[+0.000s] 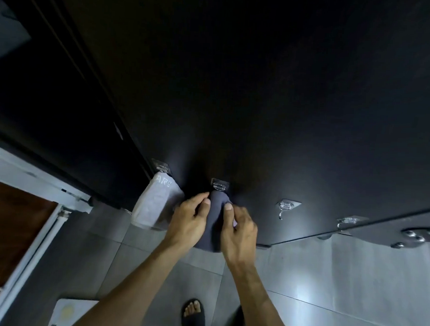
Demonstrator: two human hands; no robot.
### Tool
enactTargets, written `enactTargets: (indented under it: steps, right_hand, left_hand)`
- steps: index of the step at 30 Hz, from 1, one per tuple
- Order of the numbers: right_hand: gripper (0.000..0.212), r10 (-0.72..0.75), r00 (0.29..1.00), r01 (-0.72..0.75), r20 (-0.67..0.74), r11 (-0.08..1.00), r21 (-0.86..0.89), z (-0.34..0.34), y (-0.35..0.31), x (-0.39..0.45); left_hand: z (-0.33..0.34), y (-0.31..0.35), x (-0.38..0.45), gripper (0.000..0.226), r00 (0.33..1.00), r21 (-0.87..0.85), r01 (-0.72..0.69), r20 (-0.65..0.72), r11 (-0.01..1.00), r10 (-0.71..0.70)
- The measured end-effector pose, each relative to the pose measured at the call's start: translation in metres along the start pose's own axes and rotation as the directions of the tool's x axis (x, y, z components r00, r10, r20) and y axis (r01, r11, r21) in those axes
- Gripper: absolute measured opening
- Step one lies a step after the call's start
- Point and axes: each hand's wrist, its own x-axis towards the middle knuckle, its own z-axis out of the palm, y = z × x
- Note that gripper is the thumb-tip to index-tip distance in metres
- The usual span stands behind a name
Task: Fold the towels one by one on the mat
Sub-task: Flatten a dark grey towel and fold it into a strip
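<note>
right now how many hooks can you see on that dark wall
4. One holds the white towel at far left, one holds the dark towel both hands grip, and two hang bare to the right. More may lie outside the frame.

Soft cloth towel (215, 217), seemingly matt
</note>
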Motion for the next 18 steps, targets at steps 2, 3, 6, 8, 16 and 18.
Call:
enactTargets:
  steps: [2, 3, 6, 8, 16, 18]
  right_hand:
    - [0.044, 0.061, 0.993, -0.07, 0.105, 0.994, 0.082, -0.001, -0.002, -0.003]
    - [0.045, 0.072, 0.988, -0.083, 0.136, 0.994, 0.077, -0.001, -0.002, -0.006]
    - [0.058, 0.131, 0.963, -0.159, 0.234, 0.982, 0.105, 0.001, -0.003, -0.013]
    - [0.054, 0.211, 0.936, -0.271, 0.282, 0.943, 0.195, 0.004, -0.001, -0.011]
    - [0.031, 0.278, 0.878, -0.382, 0.39, 0.897, 0.222, -0.008, -0.003, 0.007]
    - [0.031, 0.248, 0.865, -0.34, 0.435, 0.929, 0.148, -0.015, -0.004, 0.009]
  left_hand:
    - [-0.001, 0.002, -0.002, 0.035, 0.998, -0.045, 0.024, 0.061, 0.999, -0.021]
    - [-0.001, 0.003, -0.003, 0.037, 0.996, -0.06, 0.026, 0.086, 0.998, -0.021]
    - [0.001, 0.003, -0.006, 0.039, 0.992, -0.106, 0.02, 0.125, 0.994, -0.006]
    - [0.003, 0.0, -0.006, 0.039, 0.99, -0.144, 0.047, 0.137, 0.988, -0.028]
    - [-0.007, -0.003, 0.003, 0.04, 0.974, -0.02, 0.056, 0.221, 0.998, -0.051]
    - [-0.011, -0.003, 0.003, 0.038, 0.978, 0.012, 0.015, 0.209, 1.0, -0.017]
